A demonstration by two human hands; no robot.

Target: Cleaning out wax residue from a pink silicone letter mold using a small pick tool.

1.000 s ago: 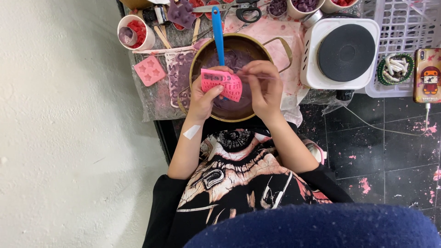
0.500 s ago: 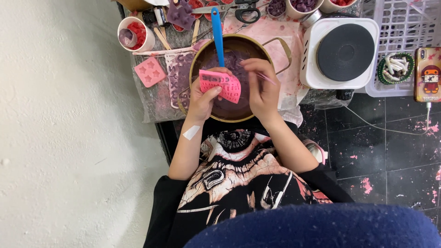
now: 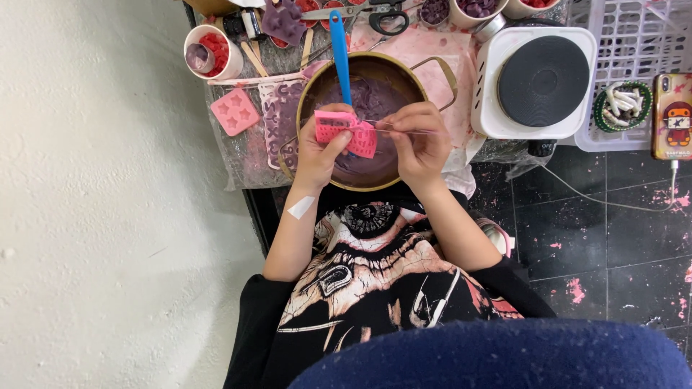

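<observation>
Phone [image 3: 675, 115] at far right edge, beside white basket [image 3: 634, 43]: upright rectangle, back up, screen hidden; yellow-orange case, cartoon figure in red and brown. No other packages, labels, signs visible.

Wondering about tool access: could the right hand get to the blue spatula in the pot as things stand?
Probably yes: the blue spatula stands just beyond the right hand, its handle uncovered, but that hand pinches a thin stick.

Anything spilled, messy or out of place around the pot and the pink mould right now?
Yes. Pink splatter marks dot the dark floor tiles right of the table, and the table covering by the pot is smeared purple. The left hand holds the pink mould bent over the pot; the right hand pinches a thin stick.
</observation>
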